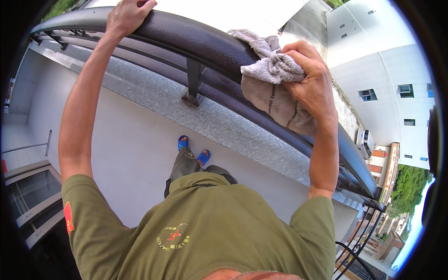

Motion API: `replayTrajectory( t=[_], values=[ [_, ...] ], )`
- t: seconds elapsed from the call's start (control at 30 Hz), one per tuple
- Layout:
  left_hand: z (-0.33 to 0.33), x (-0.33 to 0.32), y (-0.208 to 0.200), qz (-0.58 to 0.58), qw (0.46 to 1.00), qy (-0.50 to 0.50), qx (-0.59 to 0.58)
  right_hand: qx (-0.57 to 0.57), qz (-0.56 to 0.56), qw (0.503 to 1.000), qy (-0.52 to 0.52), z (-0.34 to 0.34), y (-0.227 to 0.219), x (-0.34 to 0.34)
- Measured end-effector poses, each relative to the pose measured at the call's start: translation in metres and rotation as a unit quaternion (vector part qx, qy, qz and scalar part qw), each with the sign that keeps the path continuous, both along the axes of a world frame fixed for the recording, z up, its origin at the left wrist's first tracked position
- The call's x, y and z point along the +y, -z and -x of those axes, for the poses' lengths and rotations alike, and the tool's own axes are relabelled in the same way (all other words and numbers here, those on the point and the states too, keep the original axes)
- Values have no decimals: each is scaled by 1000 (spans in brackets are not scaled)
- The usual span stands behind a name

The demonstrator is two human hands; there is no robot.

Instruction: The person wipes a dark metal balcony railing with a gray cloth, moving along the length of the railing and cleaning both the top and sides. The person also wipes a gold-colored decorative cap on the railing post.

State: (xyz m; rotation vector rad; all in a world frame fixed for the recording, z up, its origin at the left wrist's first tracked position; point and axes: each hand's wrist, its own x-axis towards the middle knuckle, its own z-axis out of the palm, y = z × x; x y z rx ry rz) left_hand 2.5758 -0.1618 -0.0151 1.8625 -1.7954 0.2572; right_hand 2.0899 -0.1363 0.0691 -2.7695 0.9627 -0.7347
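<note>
A thick dark brown metal handrail (pixel 186 35) curves across the view ahead of me. My left hand (pixel 128 17) grips its top at the upper left, with the fingers curled over the far side and partly cut off by the frame edge. My right hand (pixel 310 77) is closed on a bunched greyish-beige cloth (pixel 275 67), pressing it against the rail right of centre. One end of the cloth lies over the top of the rail. The rest hangs down on my side, with dark print on it.
Below the handrail run thinner bars and a short post (pixel 192 77) fixed to a grey stone ledge (pixel 154 95). A pale floor (pixel 126 140) lies under my blue sandals. A framed glass door or window (pixel 35 189) is at left; a white building (pixel 378 84) stands beyond the rail.
</note>
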Motion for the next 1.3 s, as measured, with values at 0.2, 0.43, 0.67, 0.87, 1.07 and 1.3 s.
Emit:
replayTrajectory(
  t=[0.2, 0.43, 0.67, 0.87, 1.07, 1.3],
  values=[
    [69, 26, -39, 10, 994, -10, 111, -28, -54, 987, 149, 98, 3, 37],
    [14, -6, 0, -32, 998, 3, 55, 7, 102, 993, 64, -49, 29, 18],
    [-14, -36, 11, -70, 987, 81, 119, 25, 190, 977, 94, -102, 49, 15],
    [-56, -29, 18, -65, 992, 61, 90, -28, 189, 946, 261, 144, 56, 50],
    [-53, -45, 24, -64, 991, 72, 88, 32, 136, 726, 673, 480, 50, 95],
    [-39, -38, 14, -59, 994, 49, 76, 114, 54, 714, 689, 480, 47, 49]
  ],
)
